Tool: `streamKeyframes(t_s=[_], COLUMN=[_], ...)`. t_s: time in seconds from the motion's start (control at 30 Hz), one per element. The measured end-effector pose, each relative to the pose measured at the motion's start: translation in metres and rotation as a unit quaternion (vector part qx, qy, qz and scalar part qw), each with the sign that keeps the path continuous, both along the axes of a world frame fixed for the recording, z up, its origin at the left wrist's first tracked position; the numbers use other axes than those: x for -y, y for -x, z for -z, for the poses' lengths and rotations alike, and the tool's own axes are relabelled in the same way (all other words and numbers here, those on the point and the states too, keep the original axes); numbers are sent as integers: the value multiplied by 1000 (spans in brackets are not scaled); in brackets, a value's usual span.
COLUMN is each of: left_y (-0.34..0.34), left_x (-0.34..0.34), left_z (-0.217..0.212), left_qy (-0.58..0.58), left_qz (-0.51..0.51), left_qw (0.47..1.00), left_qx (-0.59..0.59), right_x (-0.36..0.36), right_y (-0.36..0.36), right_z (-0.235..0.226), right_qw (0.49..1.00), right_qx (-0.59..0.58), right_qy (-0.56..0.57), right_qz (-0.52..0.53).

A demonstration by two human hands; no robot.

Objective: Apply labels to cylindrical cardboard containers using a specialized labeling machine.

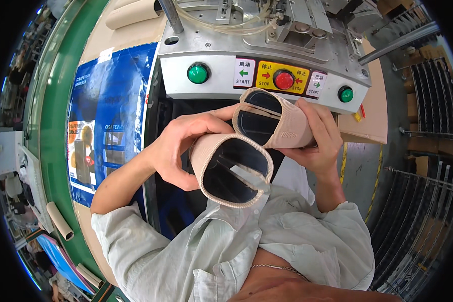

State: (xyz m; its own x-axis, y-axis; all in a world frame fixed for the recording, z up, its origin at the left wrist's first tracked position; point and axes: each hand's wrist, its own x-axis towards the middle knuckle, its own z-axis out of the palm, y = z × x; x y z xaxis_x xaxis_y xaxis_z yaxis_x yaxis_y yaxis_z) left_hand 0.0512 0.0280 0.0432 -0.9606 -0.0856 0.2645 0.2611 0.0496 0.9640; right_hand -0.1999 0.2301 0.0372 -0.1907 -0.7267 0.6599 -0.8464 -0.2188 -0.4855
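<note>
Close in front of my chest are two beige, ribbed tube-shaped shells with oval mouths, dark insides and a strip across each mouth. My left hand [175,146] is closed around the nearer shell [202,160], thumb low on its side, and its mouth faces up toward me. My right hand [321,135] grips the farther shell [296,126] from its right side, fingers wrapped over it. That shell is tilted, its mouth turned left. The two shells overlap in view; whether they touch I cannot tell.
Just beyond stands a metal press machine [211,55] with green buttons [198,73] and a red button [283,79]. A blue printed cardboard sheet [121,70] lies on the left. Another beige shell [131,15] rests at the far left. Wire racks [433,100] stand at right.
</note>
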Motion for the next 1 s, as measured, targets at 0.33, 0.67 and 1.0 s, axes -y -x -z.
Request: streamKeyframes(t_s=[0.33, 0.67, 1.0], left_y=[8, 6, 19], left_x=[9, 12, 6], left_z=[-2, 7, -3], left_qy=[66, 72, 99], left_qz=[-48, -41, -108], left_qw=[995, 996, 988], left_qx=[-52, -38, -47], right_x=[1, 0, -2], right_y=[1, 3, 18], right_z=[4, 4, -16], right_qw=[1000, 1000, 999], right_qx=[20, 15, -36], right_qy=[2, -8, 25], right_qz=[-10, -17, 12])
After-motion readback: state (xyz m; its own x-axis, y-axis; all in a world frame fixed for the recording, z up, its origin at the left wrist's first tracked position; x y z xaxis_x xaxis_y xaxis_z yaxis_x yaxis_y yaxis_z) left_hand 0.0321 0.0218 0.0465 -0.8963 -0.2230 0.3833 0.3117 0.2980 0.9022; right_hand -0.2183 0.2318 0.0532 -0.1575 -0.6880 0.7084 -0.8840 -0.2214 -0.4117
